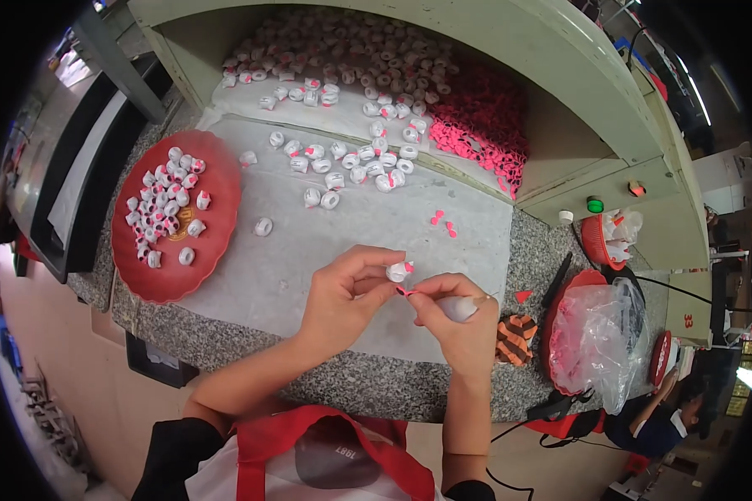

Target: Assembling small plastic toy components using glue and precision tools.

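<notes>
My left hand [341, 292] pinches a small white rounded piece with a pink patch [398, 272] between thumb and fingers, above the pale sheet [292, 271]. Close on its right, my right hand [468, 334] has thumb and finger closed on a small pink piece [404, 291], held just below the white one. Whether the two pieces touch is hard to tell. Something whitish [459, 309] shows against the right-hand fingers; its kind is unclear. A few loose pink pieces [444, 222] lie on the sheet beyond the right hand.
Several white ring-like pieces [334, 180] are scattered farther back, before a shelf heaped with white and pink pieces [476, 134]. At left stands a red scalloped tray [221, 242] of white pieces. Right are a striped cloth [516, 341], a plastic bag [602, 334] and a red basket [591, 240].
</notes>
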`<state>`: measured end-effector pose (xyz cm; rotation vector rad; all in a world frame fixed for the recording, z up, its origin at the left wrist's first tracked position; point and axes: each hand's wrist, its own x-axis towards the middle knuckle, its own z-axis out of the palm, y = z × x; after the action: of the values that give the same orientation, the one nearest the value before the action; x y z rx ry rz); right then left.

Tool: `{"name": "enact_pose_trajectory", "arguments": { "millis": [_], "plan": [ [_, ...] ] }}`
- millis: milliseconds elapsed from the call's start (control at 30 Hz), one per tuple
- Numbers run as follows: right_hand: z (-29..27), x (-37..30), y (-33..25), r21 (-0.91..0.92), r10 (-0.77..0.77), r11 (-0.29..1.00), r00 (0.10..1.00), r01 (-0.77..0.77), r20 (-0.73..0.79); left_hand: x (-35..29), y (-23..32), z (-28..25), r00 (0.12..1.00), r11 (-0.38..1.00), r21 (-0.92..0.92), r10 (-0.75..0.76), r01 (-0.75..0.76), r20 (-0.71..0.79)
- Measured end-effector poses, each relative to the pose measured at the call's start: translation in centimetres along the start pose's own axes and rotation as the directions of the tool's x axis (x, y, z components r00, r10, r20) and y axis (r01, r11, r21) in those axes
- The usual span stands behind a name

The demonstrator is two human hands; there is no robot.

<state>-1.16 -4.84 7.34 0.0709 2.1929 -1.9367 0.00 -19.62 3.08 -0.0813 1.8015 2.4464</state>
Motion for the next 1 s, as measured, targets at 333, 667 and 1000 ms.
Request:
{"name": "enact_pose_trajectory", "arguments": {
  "millis": [333, 667, 1000],
  "plan": [
    [0.2, -0.4, 1.2, -0.058, -0.16, 0.986, 0.981, 0.154, -0.113, -0.2, 1.1, 0.3, 0.986, 0.989, 0.015, 0.143, -0.145, 0.08],
    [-0.1, 0.0, 1.9, -0.094, -0.305, 0.949, 0.952, 0.301, -0.025, -0.1, 0.8, -0.1, 0.974, 0.983, -0.084, 0.173, -0.162, 0.147],
    [-0.1, -0.1, 2.1, -0.107, -0.275, 0.956, 0.962, 0.272, -0.009, -0.2, 0.4, 0.3, 0.976, 0.984, -0.045, 0.18, -0.175, 0.126]
  ]
}}
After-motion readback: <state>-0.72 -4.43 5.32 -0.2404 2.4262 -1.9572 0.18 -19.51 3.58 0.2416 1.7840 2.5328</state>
